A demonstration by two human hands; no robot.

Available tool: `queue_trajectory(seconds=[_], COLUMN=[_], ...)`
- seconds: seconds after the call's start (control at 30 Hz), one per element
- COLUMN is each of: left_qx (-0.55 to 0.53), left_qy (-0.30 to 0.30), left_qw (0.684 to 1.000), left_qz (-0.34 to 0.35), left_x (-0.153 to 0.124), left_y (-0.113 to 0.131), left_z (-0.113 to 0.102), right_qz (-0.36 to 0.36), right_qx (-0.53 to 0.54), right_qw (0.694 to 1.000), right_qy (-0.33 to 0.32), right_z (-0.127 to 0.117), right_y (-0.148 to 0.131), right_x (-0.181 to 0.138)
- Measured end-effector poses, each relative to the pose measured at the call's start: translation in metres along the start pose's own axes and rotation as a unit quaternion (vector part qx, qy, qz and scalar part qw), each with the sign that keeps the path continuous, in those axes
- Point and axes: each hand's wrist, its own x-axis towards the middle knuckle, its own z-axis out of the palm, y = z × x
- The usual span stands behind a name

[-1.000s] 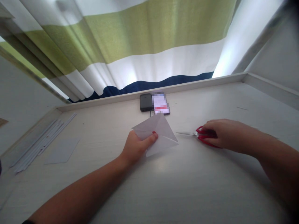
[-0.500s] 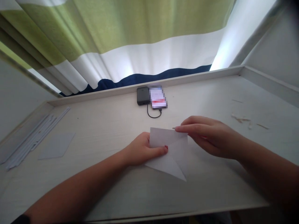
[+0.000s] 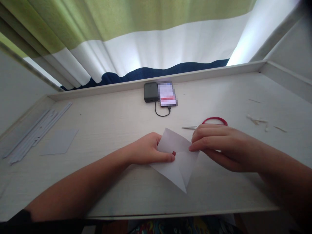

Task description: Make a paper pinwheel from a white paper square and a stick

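Note:
A white sheet of paper (image 3: 181, 162) with faint creases is held above the table, one pointed corner toward me. My left hand (image 3: 147, 151) grips its left side, thumb flat on top and fingers hidden underneath. A small red patch shows at that thumb's tip. At the sheet's right corner, my right hand (image 3: 223, 144) pinches the edge with its fingertips; the thumb is partly hidden. Just beyond the right hand lie scissors with a red handle (image 3: 215, 119), their metal blades pointing left and partly covered by the fingers.
Left on the table (image 3: 109, 191) are a stack of folded paper strips (image 3: 40, 131) and a flat paper piece (image 3: 60, 142). A black box (image 3: 150, 92) and a cabled phone (image 3: 167, 93) sit near the back ledge. Small sticks and scraps (image 3: 258, 120) lie right; a curtain (image 3: 158, 39) hangs behind.
The paper has turned clockwise in my left hand. My right hand has moved from the top edge to the right corner, and the scissors behind it now show. The view has shifted slightly.

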Motion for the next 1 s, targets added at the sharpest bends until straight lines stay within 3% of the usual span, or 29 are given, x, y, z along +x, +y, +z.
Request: queue_trajectory(seconds=[0.17, 0.3, 0.43, 0.57, 0.83, 1.0], left_qx=[0.066, 0.081, 0.094, 0.113, 0.087, 0.085], left_qy=[0.020, 0.056, 0.091, 0.101, 0.080, 0.090], left_qw=[0.998, 0.995, 0.991, 0.988, 0.991, 0.989], left_qz=[0.013, 0.019, 0.028, 0.033, 0.061, 0.075], left_x=[-0.002, 0.000, 0.002, 0.000, -0.001, 0.003], left_y=[0.001, 0.001, 0.003, 0.010, 0.008, 0.000], left_z=[-0.001, -0.002, -0.001, 0.000, 0.007, 0.009], right_qz=[0.036, 0.050, 0.025, 0.005, -0.020, -0.044], right_qx=[-0.031, -0.071, -0.130, -0.154, -0.123, -0.108], right_qw=[0.998, 0.996, 0.991, 0.988, 0.991, 0.992], right_qy=[-0.027, -0.012, 0.012, -0.004, 0.043, 0.037], right_z=[0.000, 0.001, 0.004, 0.013, 0.030, 0.031], right_y=[-0.001, -0.002, -0.003, -0.004, 0.000, 0.001], right_x=[0.000, 0.001, 0.005, 0.012, 0.018, 0.019])
